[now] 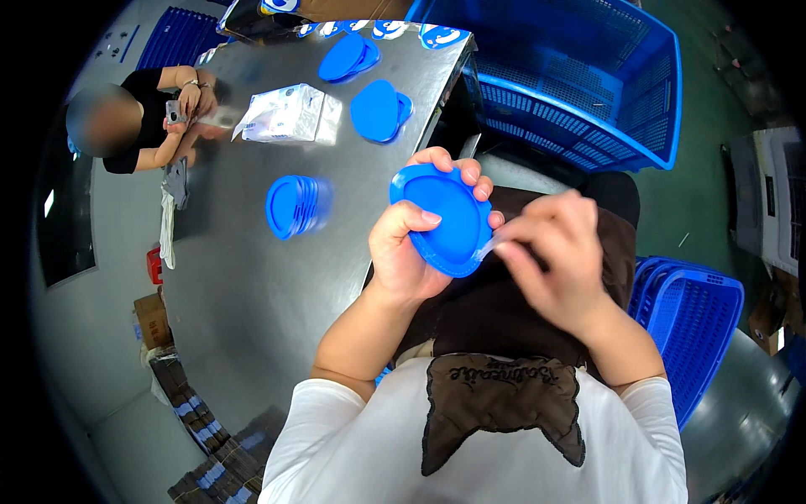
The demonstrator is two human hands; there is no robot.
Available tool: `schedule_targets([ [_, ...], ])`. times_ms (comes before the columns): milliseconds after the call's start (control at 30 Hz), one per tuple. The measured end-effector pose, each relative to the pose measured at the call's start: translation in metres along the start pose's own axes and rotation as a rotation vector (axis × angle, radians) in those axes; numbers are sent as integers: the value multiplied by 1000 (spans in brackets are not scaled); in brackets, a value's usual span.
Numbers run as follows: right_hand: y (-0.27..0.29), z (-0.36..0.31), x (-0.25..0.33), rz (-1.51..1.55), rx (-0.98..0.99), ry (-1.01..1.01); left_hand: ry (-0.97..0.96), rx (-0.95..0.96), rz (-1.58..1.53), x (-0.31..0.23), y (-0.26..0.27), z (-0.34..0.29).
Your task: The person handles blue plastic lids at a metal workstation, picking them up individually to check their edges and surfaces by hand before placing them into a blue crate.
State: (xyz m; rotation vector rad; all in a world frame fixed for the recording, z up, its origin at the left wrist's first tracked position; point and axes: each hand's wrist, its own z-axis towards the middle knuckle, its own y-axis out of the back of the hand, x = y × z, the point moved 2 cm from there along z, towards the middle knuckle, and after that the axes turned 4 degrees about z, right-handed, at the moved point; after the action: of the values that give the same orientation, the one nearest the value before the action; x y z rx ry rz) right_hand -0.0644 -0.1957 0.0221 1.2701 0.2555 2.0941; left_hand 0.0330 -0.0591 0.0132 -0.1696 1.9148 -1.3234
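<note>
My left hand (409, 244) is wrapped round a blue, rounded, shallow lid-like piece (451, 210), thumb over its face and fingers along the far rim. The piece is tilted toward me above my lap. At its lower right edge my right hand (554, 256), slightly blurred, pinches a thin, translucent strip (489, 246) that reaches the rim. Whether the strip is attached there I cannot tell. On the metal table to the left stands a stack of similar blue pieces (288, 207). Farther off lie two small overlapping groups, one of blue pieces (375, 111) and another of blue pieces (342, 57).
A white paper package (284, 113) sits on the metal table (243, 277). Across it, a person (138, 122) holds a small device. A large blue crate (579, 126) stands at the far right, and stacked blue baskets (693, 319) are beside my right arm.
</note>
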Motion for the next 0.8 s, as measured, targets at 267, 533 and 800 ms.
schedule_targets([
  [267,20,-6,-19,60,-213,-258,3,0,1,-2,6,-1],
  [533,-5,-9,-2,591,102,-312,-43,-41,33,-2,6,2],
  [800,-9,2,5,135,73,51,-60,-26,16,2,10,8],
])
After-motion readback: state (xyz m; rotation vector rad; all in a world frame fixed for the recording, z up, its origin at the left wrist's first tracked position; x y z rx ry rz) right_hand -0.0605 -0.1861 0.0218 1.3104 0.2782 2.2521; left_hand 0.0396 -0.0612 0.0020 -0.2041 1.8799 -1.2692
